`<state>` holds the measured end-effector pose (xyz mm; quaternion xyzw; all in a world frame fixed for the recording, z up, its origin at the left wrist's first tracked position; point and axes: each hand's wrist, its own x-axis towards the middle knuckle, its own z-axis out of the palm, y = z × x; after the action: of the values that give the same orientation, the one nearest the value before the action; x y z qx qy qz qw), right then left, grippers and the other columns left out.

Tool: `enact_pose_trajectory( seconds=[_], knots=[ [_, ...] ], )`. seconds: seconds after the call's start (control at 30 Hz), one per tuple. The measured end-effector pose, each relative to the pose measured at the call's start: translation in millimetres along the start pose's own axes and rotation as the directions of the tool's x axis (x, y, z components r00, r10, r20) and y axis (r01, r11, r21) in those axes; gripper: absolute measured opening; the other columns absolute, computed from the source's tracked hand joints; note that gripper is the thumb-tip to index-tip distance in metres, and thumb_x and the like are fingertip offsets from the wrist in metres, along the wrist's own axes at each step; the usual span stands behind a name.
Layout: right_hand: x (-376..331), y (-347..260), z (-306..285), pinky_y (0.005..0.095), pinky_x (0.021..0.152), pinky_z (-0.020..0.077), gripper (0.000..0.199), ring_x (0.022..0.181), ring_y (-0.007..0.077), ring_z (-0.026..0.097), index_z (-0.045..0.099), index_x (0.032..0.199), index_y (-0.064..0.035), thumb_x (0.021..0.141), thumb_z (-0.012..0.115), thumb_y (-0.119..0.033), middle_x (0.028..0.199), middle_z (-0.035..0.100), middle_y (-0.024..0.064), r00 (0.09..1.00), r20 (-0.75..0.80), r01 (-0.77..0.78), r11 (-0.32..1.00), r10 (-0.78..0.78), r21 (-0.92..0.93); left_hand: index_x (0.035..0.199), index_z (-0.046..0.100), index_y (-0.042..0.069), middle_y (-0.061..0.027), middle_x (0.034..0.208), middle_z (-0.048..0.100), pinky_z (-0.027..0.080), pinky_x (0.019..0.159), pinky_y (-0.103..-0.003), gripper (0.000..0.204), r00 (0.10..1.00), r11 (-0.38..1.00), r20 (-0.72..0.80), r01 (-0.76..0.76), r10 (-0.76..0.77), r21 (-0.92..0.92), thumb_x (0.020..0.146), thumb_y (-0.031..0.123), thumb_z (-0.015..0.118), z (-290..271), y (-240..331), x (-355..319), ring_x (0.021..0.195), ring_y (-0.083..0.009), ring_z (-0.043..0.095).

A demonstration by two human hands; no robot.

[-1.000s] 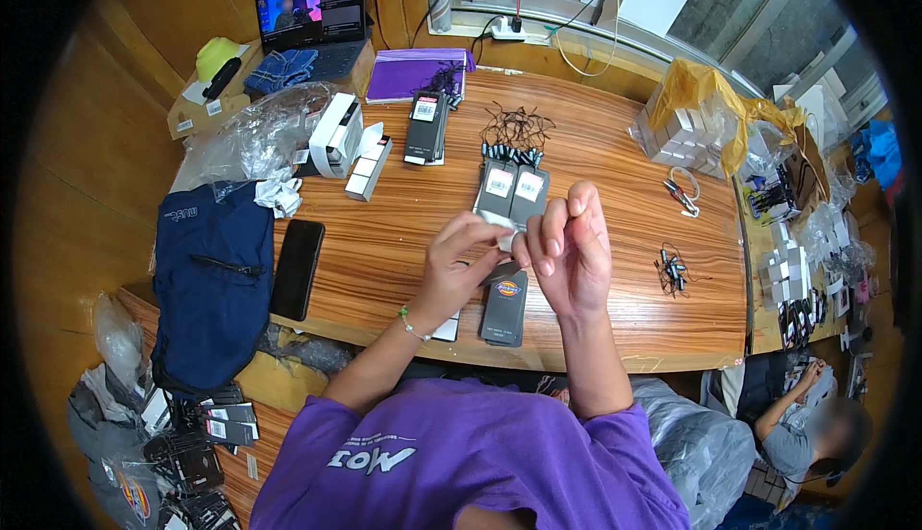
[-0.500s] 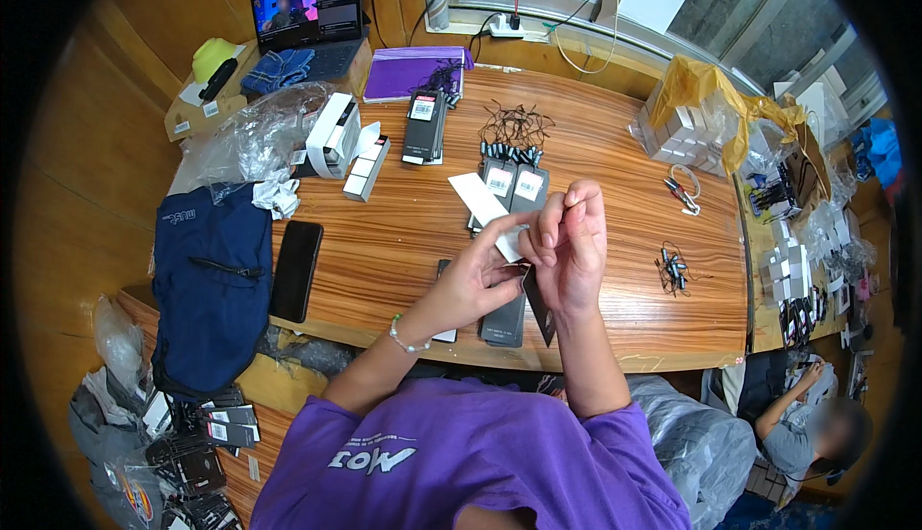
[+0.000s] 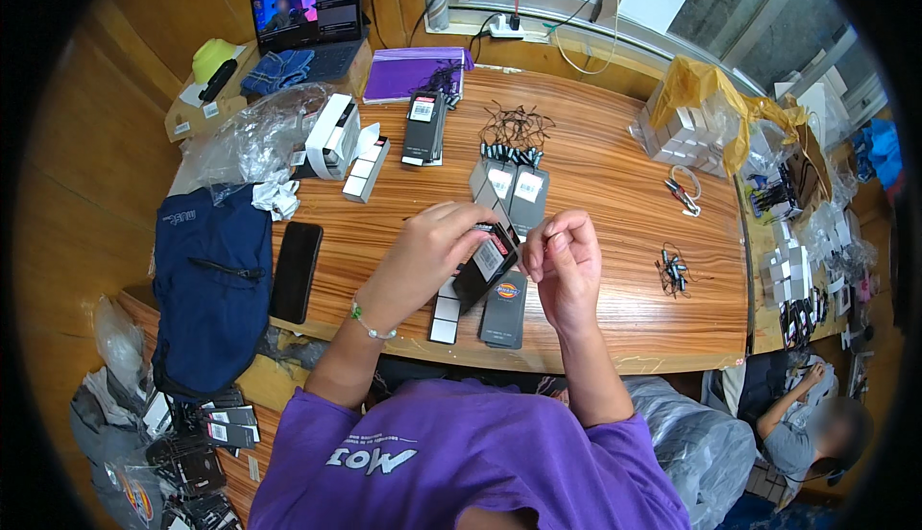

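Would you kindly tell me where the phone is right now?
In the head view, the phone lies on the left of the table, between the navy bag and the left hand.

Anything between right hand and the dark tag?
Nothing visible. The right hand is close beside the right edge of the dark tag held by the left hand; whether they touch isn't clear.

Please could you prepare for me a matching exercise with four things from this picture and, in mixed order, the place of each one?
1. tilted dark tag
2. black phone
3. yellow plastic bag
4. bundle of black cords

A. beside the navy bag
B. over small white boxes
C. near the table's right front corner
D. in the left hand

Pairs: 1-D, 2-A, 3-B, 4-C.
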<state>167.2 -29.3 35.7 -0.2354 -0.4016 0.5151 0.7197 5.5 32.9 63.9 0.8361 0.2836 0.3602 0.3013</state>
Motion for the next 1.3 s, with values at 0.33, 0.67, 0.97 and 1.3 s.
enact_pose_trajectory(
  seconds=[0.33,0.67,0.97,1.3],
  knots=[
    [1,-8,8,0.0251,0.071,0.0465,0.012,0.076,0.0111,0.057,0.050,0.097,-0.0014,0.087,0.055,-0.006,0.082,0.058,0.0065,0.995,-0.055,-0.089,0.957,0.077,-0.277,0.090,0.065,0.000,-0.0090,0.084,0.063,0.048,0.065,-0.026,0.017,0.993,0.993,-0.113,0.017,-0.030,-0.117,0.073,-0.001,0.064,-4,8,-5,0.076,-0.0170,0.060],
    [-2,-5,17,0.0226,0.071,0.0425,0.016,0.079,0.0100,0.054,0.045,0.098,-0.0011,0.085,0.052,0.002,0.085,0.054,0.0053,0.996,-0.007,-0.078,0.893,0.084,-0.443,0.089,0.065,-0.003,-0.0062,0.078,0.063,0.047,0.060,-0.020,0.011,0.950,0.856,-0.083,0.230,-0.300,-0.463,0.080,-0.001,0.061,3,8,-10,0.066,-0.0089,0.057],
    [2,-16,8,0.0253,0.069,0.0436,0.017,0.075,0.0130,0.055,0.044,0.097,-0.0019,0.083,0.054,0.000,0.082,0.054,0.0072,0.978,0.200,0.135,0.544,0.062,-0.828,0.086,0.066,-0.004,-0.0060,0.076,0.063,0.046,0.059,-0.021,0.009,0.969,0.904,0.014,0.236,-0.248,-0.356,0.080,0.002,0.060,-2,11,-8,0.065,-0.0092,0.057],
    [0,-23,4,0.0270,0.078,0.0416,0.018,0.086,0.0111,0.052,0.044,0.099,-0.0032,0.085,0.055,-0.003,0.084,0.054,0.0040,0.936,0.061,-0.265,0.808,0.346,-0.526,0.085,0.063,-0.002,-0.0041,0.073,0.062,0.043,0.057,-0.022,0.010,0.932,0.795,0.208,0.361,-0.296,-0.487,0.082,0.008,0.060,3,3,-9,0.065,-0.0069,0.054]
  ],
)
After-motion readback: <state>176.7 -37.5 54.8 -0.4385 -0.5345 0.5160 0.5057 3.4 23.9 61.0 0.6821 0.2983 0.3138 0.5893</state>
